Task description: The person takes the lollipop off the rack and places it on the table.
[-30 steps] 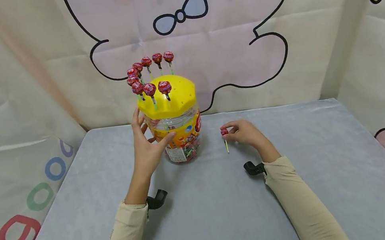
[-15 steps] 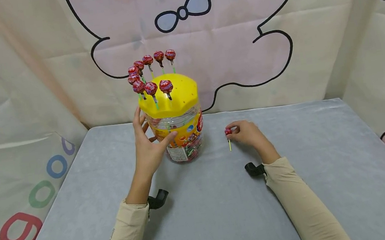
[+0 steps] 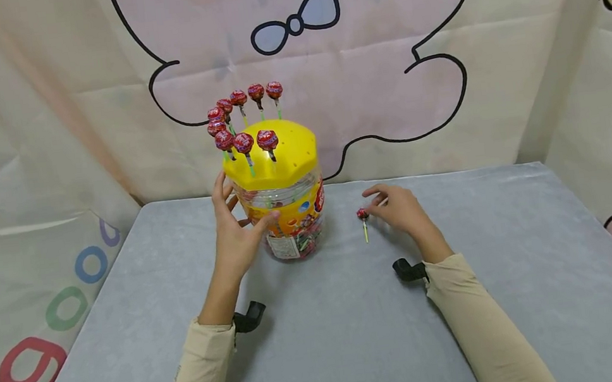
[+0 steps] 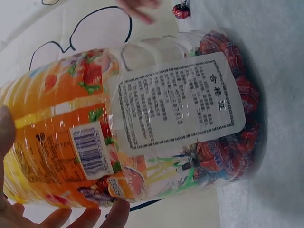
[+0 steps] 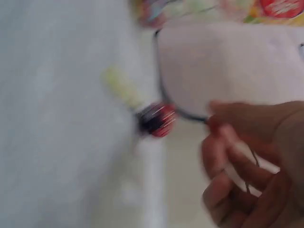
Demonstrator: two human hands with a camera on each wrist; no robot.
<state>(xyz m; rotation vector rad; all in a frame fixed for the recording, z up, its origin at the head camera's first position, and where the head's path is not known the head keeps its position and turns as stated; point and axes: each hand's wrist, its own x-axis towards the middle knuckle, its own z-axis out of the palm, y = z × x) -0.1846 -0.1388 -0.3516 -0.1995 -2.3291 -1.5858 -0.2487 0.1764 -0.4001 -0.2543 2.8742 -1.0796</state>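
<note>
Gripping the clear candy jar (image 3: 286, 219) by its left side, the person's left hand (image 3: 236, 241) had its thumb across the front of the printed wrap and its other fingers bent round behind. The jar stood upright on the grey tabletop (image 3: 330, 341), towards the back, with its yellow lid (image 3: 296, 147) on. Nine red-wrapped lollipops (image 3: 268, 139) rose from that lid, sticks down, in a curve that ran from the back round the left side to the front. I could see more wrapped candies (image 4: 232, 154) heaped in the bottom of the jar, a few green and yellow sticks among them, and on the outside a white label (image 4: 180, 102) next to a barcode (image 4: 91, 151). Over to the right of the jar, well apart from it, a single lollipop (image 3: 363, 214) lay on the tabletop, its pale yellow-green stick pointing towards the person. Just beside its red head was the right hand (image 3: 400, 208), fingers loosely bent and grasping nothing; the right wrist view, though blurred, showed a gap between the fingers and the candy. Beige sleeves (image 3: 488, 321) covered both forearms, and a black device (image 3: 410, 270) jutted from each cuff. Behind it all hung a pale backdrop (image 3: 363, 95) with black cartoon outlines and a blue bow (image 3: 294, 25).
</note>
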